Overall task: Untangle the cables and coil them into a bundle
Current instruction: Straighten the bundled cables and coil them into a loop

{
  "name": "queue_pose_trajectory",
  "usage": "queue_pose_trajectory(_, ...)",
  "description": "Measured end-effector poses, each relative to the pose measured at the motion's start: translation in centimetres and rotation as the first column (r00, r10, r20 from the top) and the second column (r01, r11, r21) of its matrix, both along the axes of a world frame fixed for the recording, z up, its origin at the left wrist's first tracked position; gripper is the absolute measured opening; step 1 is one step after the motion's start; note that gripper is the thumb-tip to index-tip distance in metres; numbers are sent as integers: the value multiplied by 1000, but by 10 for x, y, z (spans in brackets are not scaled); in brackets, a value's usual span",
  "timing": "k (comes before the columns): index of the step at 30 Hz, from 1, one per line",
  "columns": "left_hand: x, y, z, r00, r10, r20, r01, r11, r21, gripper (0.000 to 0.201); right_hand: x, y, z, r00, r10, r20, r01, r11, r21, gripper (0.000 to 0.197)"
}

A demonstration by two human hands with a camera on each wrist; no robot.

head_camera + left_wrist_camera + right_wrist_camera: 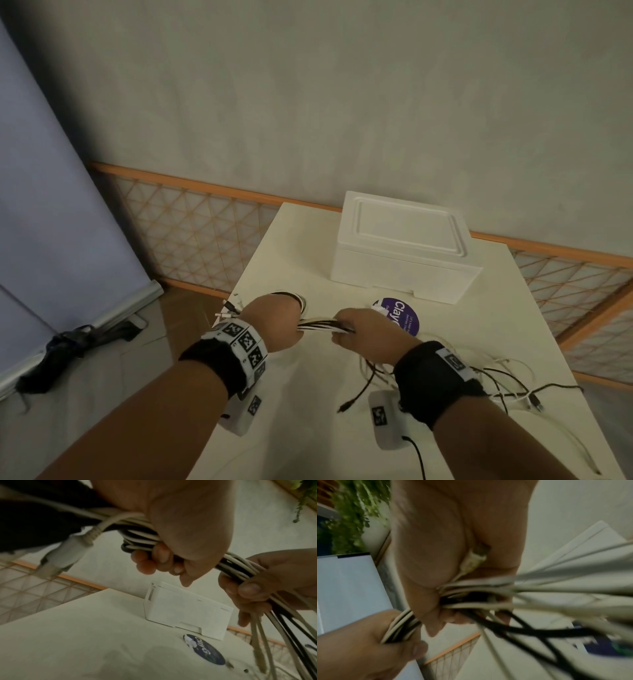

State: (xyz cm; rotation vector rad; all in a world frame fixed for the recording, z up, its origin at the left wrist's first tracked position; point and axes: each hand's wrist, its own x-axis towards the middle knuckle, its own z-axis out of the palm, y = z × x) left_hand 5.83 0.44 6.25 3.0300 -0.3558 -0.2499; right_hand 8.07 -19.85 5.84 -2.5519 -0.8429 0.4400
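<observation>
From the head view, the left hand (270, 320) and right hand (364, 330) both grip one bunch of white and black cables (323, 325) stretched between them above the cream counter (298, 246). Loose ends trail over the counter's right edge. A white foam box (400, 246) sits toward the far edge, a round purple sticker (406, 317) just before it.

From the left wrist, the left hand's fingers (154, 559) curl round the bunch; a white plug (68, 550) dangles beside it.

From the right wrist, blurred, the right hand (436, 561) clutches fanned-out strands.
</observation>
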Motion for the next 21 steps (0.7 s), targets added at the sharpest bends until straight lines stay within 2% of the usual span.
queue_pose_trajectory(2,-1,-6,0,1000,16,-15,-18,993,-117,27,3,-3,17,970,15,242,8,996,-94,20)
queue_pose_trajectory(4,-2,-13,4,999,20,-40,-29,969,-247,31,9,-7,38,886,88,456,-3,983,-184,24)
queue_pose_trajectory(6,-3,-19,12,992,-10,-129,-40,925,-377,31,16,-11,55,817,179,549,-43,967,-251,25)
queue_pose_trajectory(8,-7,-25,23,967,-117,-227,-8,875,-484,31,20,-12,68,742,263,616,-89,950,-299,19)
queue_pose_trajectory(11,-18,-34,40,920,-268,-286,55,811,-583,34,24,-16,61,642,254,724,-203,966,-160,10)
queue_pose_trajectory(13,-26,-42,47,886,-356,-297,67,733,-677,34,20,-14,59,686,189,702,-262,965,-4,20)
queue_pose_trajectory(15,-33,-50,52,867,-422,-265,81,644,-761,39,16,-8,52,757,100,646,-249,958,144,28)
queue_pose_trajectory(16,-36,-51,54,858,-447,-254,64,583,-810,40,11,-2,49,816,40,577,-196,958,211,27)
queue_pose_trajectory(17,-38,-53,53,851,-460,-255,23,516,-856,38,5,2,47,911,-27,412,-114,943,314,25)
queue_pose_trajectory(18,-40,-55,53,847,-471,-248,-16,442,-897,34,-2,6,48,984,-113,141,34,881,471,22)
queue_pose_trajectory(19,-41,-56,52,846,-478,-238,-54,366,-929,31,-9,11,52,961,-150,-232,263,759,596,23)
queue_pose_trajectory(20,-43,-58,50,846,-483,-226,-87,294,-952,28,-14,16,53,837,-99,-537,475,618,626,26)
queue_pose_trajectory(21,-45,-59,48,849,-484,-213,-111,230,-967,27,-19,20,54,675,-4,-738,658,455,600,26)
